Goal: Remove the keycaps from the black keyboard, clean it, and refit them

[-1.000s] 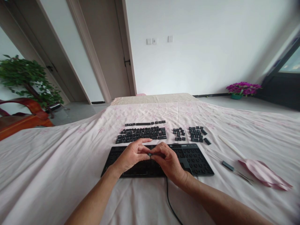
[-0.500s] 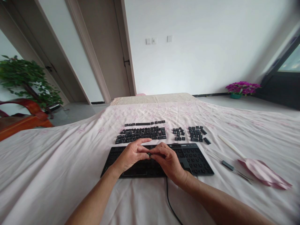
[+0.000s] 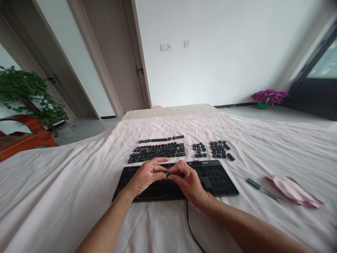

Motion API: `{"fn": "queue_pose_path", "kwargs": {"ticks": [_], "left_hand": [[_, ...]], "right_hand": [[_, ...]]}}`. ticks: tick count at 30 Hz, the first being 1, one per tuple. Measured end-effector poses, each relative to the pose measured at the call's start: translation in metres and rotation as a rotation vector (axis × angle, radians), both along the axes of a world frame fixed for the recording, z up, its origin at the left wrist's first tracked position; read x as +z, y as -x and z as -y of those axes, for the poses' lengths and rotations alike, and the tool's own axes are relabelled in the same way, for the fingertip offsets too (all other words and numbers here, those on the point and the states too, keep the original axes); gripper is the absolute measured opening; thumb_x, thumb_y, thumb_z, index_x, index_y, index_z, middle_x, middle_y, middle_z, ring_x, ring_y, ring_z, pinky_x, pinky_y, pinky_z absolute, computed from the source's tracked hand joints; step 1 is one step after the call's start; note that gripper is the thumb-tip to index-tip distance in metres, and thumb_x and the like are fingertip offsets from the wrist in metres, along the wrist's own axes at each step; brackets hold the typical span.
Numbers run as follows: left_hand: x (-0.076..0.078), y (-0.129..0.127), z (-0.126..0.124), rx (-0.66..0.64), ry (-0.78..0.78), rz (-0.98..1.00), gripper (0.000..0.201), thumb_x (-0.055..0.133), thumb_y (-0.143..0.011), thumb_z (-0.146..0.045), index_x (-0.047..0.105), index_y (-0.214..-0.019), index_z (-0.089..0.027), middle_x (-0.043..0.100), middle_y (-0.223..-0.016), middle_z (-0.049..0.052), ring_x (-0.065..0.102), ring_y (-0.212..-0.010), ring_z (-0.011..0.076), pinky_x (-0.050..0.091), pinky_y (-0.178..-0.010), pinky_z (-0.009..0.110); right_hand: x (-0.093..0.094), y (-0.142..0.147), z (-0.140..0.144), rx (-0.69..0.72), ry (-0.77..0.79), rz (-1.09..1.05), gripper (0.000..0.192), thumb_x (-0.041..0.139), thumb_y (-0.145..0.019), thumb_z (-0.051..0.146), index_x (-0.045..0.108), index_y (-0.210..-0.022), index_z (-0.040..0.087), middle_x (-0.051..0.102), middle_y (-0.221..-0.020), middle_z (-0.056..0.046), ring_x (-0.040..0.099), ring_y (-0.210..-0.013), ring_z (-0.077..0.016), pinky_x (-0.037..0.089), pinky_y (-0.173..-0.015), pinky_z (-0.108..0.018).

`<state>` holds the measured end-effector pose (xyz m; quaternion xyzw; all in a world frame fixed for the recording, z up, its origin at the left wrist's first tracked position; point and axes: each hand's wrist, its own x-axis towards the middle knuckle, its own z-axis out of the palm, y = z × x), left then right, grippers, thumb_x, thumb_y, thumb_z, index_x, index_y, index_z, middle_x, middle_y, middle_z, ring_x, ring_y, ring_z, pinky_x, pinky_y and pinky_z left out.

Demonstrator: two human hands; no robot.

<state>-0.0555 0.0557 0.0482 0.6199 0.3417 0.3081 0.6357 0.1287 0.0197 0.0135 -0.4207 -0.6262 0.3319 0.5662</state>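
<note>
My fingertips meet over a small black keycap, pinched between the thumb and forefinger of my left hand and the thumb and forefinger of my right hand; both hands are closed on it, and it is too small to read any marking. I hold it just above the middle of the black keyboard, whose sockets stand bare of caps and whose middle rows my hands hide. A black cable runs from the keyboard's near edge toward me, between my forearms. Just beyond the keyboard lie the loose keycaps in neat rows, with two smaller clusters to their right, all apart from my hands. Right of the keyboard a thin tool with a dark handle lies slanted on the pale flowered bedsheet, and near it a white stick runs to a pink cloth. Farther off, a green plant beside a red wooden chair at left, purple flowers by the far wall at right
</note>
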Motion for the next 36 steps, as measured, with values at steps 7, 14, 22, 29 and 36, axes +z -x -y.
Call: {"fn": "queue_pose_path", "kwargs": {"ticks": [7, 14, 22, 29, 36], "left_hand": [[-0.0021, 0.0012, -0.0023, -0.014, 0.013, 0.002, 0.057, 0.074, -0.075, -0.026, 0.053, -0.128, -0.017, 0.073, -0.1, 0.01, 0.066, -0.081, 0.0157, 0.047, -0.078, 0.027], [-0.0022, 0.0022, -0.0018, -0.02, 0.005, -0.014, 0.06, 0.075, -0.074, -0.023, 0.052, -0.129, -0.017, 0.073, -0.1, 0.009, 0.067, -0.083, 0.0158, 0.047, -0.08, 0.028], [-0.0009, 0.0023, -0.0016, -0.018, 0.014, -0.025, 0.058, 0.075, -0.074, -0.024, 0.054, -0.128, -0.018, 0.073, -0.098, 0.008, 0.066, -0.083, 0.0164, 0.046, -0.081, 0.029], [-0.0011, 0.003, -0.0015, -0.023, 0.008, -0.022, 0.058, 0.075, -0.074, -0.024, 0.055, -0.128, -0.019, 0.073, -0.097, 0.008, 0.066, -0.085, 0.017, 0.046, -0.082, 0.029], [-0.0006, 0.0012, -0.0013, 0.005, -0.028, -0.048, 0.058, 0.079, -0.069, -0.021, 0.059, -0.124, -0.02, 0.073, -0.096, 0.006, 0.066, -0.089, 0.0186, 0.047, -0.084, 0.031]], "right_hand": [[0.0015, 0.0, 0.001, -0.003, 0.019, -0.019, 0.004, 0.072, -0.074, 0.018, 0.07, -0.074, 0.021, 0.058, -0.074, 0.0, 0.056, -0.073, -0.0149, 0.046, -0.067, -0.028], [-0.0007, -0.0007, 0.0005, -0.001, 0.012, -0.024, 0.006, 0.072, -0.073, 0.016, 0.07, -0.074, 0.021, 0.059, -0.075, 0.0, 0.056, -0.072, -0.0144, 0.045, -0.067, -0.027], [0.0005, -0.001, 0.0005, -0.001, -0.005, -0.028, 0.006, 0.073, -0.073, 0.017, 0.07, -0.075, 0.021, 0.059, -0.074, 0.0, 0.057, -0.073, -0.0148, 0.046, -0.067, -0.028], [-0.0032, -0.0012, -0.0003, 0.004, -0.027, -0.019, 0.005, 0.073, -0.074, 0.017, 0.071, -0.075, 0.022, 0.06, -0.075, 0.0, 0.057, -0.074, -0.0151, 0.046, -0.07, -0.029], [-0.0036, -0.0011, 0.0, 0.001, -0.01, -0.038, 0.005, 0.073, -0.074, 0.02, 0.071, -0.078, 0.022, 0.06, -0.077, -0.001, 0.057, -0.075, -0.015, 0.047, -0.071, -0.028]]}}
